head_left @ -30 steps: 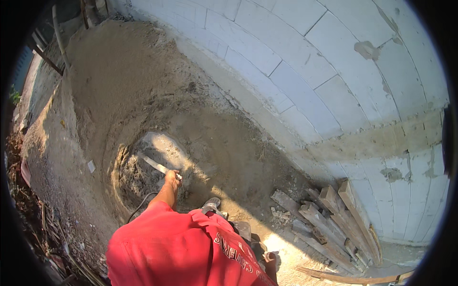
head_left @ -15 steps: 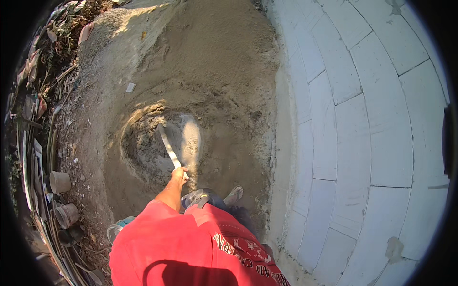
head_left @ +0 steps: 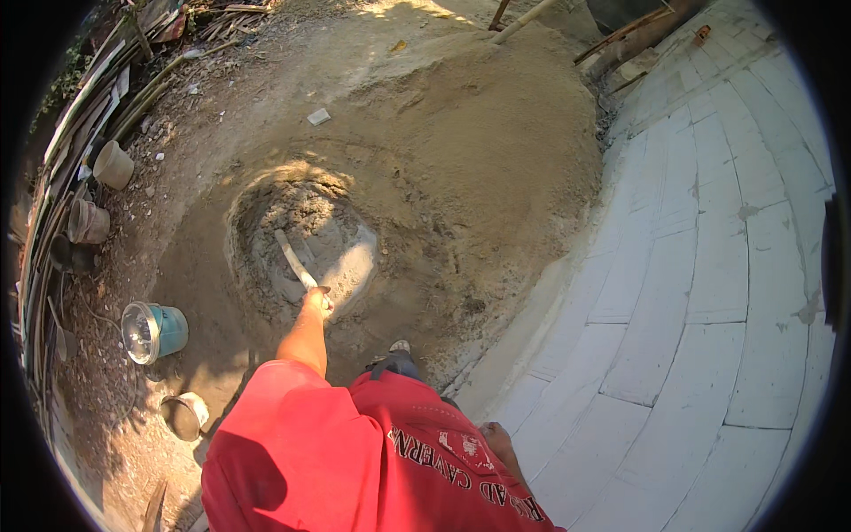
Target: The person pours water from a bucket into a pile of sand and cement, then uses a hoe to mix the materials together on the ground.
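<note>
My left hand (head_left: 319, 302) is closed round the near end of a pale, slightly curved wooden handle (head_left: 295, 260). The handle slants away from me into a round hollow of wet grey mortar (head_left: 347, 266); whatever tool head it has does not show. Lumpy, drier mix (head_left: 301, 206) lines the far side of the hollow. My right hand (head_left: 495, 434) hangs low beside my red shirt, near the block wall, its fingers too unclear to read.
A large sand heap (head_left: 496, 133) rises beyond the hollow. The pale block wall (head_left: 656, 355) runs along my right. To the left stand a teal bucket (head_left: 168, 332), a smaller bucket (head_left: 186, 415) and a whitish bucket (head_left: 113, 166), near stacked boards (head_left: 75, 133).
My view has turned, showing more of the sand heap's far end and the left-hand buckets. My left hand keeps its hold on the handle, and my right hand has come into sight.
</note>
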Demonstrator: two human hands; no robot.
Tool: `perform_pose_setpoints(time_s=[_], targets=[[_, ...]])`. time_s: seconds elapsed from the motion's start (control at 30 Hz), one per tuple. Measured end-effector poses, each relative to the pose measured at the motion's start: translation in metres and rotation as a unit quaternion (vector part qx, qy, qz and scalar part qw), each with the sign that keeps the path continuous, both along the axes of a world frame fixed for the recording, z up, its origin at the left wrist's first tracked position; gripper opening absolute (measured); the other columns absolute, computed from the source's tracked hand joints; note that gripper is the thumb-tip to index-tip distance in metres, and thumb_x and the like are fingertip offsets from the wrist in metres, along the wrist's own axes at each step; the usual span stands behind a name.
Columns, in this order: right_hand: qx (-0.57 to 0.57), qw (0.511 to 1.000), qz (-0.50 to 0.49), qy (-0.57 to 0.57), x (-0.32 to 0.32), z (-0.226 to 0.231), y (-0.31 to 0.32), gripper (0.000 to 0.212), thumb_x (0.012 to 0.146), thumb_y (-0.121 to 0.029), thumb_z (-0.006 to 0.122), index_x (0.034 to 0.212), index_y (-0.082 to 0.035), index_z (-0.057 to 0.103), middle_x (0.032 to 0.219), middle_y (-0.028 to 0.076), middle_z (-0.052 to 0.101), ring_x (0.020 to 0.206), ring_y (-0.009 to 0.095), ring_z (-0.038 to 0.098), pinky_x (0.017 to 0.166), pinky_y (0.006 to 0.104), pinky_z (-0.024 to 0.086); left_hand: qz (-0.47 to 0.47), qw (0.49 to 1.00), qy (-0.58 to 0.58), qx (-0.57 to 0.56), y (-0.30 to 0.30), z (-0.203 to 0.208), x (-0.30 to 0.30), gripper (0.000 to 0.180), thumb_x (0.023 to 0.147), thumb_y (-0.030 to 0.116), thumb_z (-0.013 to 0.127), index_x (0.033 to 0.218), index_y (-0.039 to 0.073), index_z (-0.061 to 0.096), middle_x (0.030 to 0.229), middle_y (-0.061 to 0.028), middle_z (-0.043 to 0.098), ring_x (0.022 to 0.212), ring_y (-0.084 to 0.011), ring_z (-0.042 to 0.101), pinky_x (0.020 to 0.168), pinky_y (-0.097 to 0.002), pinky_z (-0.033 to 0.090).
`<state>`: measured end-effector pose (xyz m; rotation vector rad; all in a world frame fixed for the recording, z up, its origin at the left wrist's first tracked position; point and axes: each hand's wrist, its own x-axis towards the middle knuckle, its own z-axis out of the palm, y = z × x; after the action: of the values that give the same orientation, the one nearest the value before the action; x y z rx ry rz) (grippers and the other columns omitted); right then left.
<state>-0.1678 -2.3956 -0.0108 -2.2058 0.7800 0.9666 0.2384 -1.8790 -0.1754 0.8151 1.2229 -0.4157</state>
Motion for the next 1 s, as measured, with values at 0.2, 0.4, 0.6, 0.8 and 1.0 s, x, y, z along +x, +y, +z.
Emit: perform_pose_setpoints(time_s=[0.2, 0.4, 0.6, 0.8, 1.0], targets=[[0.006, 0.991, -0.110, -0.078, 0.142, 0.036, 0.004, 0.091, 0.091, -0.066, 0.058, 0.150, 0.002, 0.041, 0.143, 0.029, 0.052, 0.134, 0.042, 0.051, 0.112, 0.0428, 0.039, 0.058, 0.998, -0.011, -0.010, 0.027, -0.021, 0.027, 0.004, 0.092, 0.011, 0.060, 0.092, 0.010, 0.056, 0.059, 0.0011, 0.044, 0.047, -0.0136, 0.044, 0.043, -0.0311, 0.044], [-0.003, 0.982, 0.187, 0.035, 0.360, 0.069, -0.059, 0.084, 0.093, -0.057, 0.063, 0.146, 0.006, 0.046, 0.140, 0.029, 0.056, 0.133, 0.037, 0.054, 0.111, 0.0401, 0.041, 0.038, 0.999, 0.030, 0.011, -0.054, 0.002, 0.034, 0.010, 0.088, 0.015, 0.065, 0.083, 0.013, 0.057, 0.063, 0.0014, 0.047, 0.049, -0.0136, 0.046, 0.044, -0.0309, 0.044], [0.019, 0.905, 0.418, 0.079, 0.538, -0.011, 0.017, 0.062, 0.094, -0.047, 0.064, 0.134, 0.000, 0.059, 0.134, 0.024, 0.061, 0.126, 0.039, 0.058, 0.106, 0.0440, 0.045, 0.118, 0.989, 0.084, 0.035, -0.087, 0.003, -0.022, 0.025, 0.085, 0.018, 0.076, 0.074, 0.010, 0.055, 0.055, 0.0027, 0.044, 0.041, -0.0122, 0.040, 0.038, -0.0313, 0.036], [0.079, 0.827, 0.556, -0.036, 0.708, -0.144, 0.132, 0.050, 0.093, -0.042, 0.064, 0.126, -0.006, 0.063, 0.125, 0.022, 0.065, 0.120, 0.038, 0.061, 0.102, 0.0466, 0.047, -0.169, 0.896, 0.249, 0.326, -0.116, 0.010, 0.017, 0.052, 0.080, 0.039, 0.081, 0.098, -0.007, 0.068, 0.086, -0.0258, 0.071, 0.079, -0.0403, 0.071, 0.070, -0.0459, 0.055], [0.163, 0.766, 0.616, 0.079, 0.702, -0.222, 0.300, 0.060, 0.096, -0.054, 0.056, 0.130, -0.005, 0.060, 0.129, 0.022, 0.064, 0.121, 0.037, 0.060, 0.103, 0.0480, 0.047, -0.123, 0.916, 0.203, 0.322, -0.155, -0.002, 0.052, 0.048, 0.079, 0.033, 0.081, 0.103, -0.005, 0.066, 0.088, -0.0265, 0.070, 0.088, -0.0423, 0.071, 0.075, -0.0490, 0.054]])
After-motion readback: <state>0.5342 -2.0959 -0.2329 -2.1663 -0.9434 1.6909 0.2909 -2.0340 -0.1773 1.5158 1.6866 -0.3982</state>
